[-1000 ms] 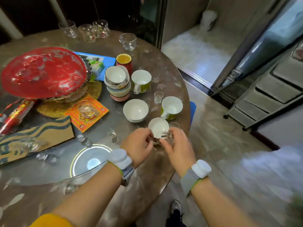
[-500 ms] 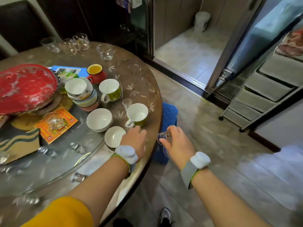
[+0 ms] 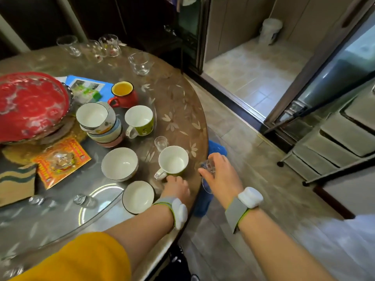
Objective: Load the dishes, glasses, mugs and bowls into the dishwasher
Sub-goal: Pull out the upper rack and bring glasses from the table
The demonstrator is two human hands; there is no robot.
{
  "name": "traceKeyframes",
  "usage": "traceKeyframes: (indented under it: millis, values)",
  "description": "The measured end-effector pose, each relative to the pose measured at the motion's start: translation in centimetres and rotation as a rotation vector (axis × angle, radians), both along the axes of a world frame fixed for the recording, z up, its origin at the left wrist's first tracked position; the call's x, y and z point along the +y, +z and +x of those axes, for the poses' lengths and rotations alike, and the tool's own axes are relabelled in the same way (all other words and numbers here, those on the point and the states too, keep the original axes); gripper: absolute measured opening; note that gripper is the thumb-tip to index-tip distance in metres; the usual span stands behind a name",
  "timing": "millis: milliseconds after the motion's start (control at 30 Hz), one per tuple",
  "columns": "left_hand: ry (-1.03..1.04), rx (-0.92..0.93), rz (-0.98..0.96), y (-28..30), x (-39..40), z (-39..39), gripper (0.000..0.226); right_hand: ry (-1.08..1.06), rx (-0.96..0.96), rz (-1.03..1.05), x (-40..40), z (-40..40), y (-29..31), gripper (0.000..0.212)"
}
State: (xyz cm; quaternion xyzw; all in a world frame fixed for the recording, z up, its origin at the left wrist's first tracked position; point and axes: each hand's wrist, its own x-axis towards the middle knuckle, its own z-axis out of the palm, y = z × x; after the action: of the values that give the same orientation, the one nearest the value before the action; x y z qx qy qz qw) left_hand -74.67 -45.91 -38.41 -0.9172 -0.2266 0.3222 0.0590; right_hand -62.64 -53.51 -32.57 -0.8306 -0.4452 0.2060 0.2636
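Observation:
My left hand (image 3: pixel 176 186) lies on the round table (image 3: pixel 178 110), its fingers curled against the handle side of a green mug (image 3: pixel 173 161). Just past the table's edge, my right hand (image 3: pixel 221 175) pinches small clear glasses (image 3: pixel 208 164) above a blue stool (image 3: pixel 217 149). On the table stand a white bowl (image 3: pixel 119 164), a smaller bowl (image 3: pixel 138 196), a stack of bowls (image 3: pixel 101 123), a second green mug (image 3: pixel 140 120), a red mug (image 3: pixel 123 94) and a shot glass (image 3: pixel 160 142). No dishwasher is in view.
Several glasses (image 3: pixel 109 45) and a glass bowl (image 3: pixel 140 62) stand at the table's far edge. A red covered dish (image 3: pixel 30 104) fills the left side. Tiny glasses (image 3: pixel 84 200) lie on the turntable. A tiled doorway (image 3: pixel 253 63) and a drawer cart (image 3: pixel 334 142) are to the right.
My right hand carried the small glasses off the table, out over the blue stool. My left hand moved from them to the green mug and stays there.

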Motion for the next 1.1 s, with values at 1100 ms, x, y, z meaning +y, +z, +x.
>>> traceKeyframes:
  millis: [1100]
  values:
    - [0.897,-0.15,-0.025,4.0,19.5,7.3,0.039,0.334,0.063,-0.035,14.8,11.6,-2.5,0.033]
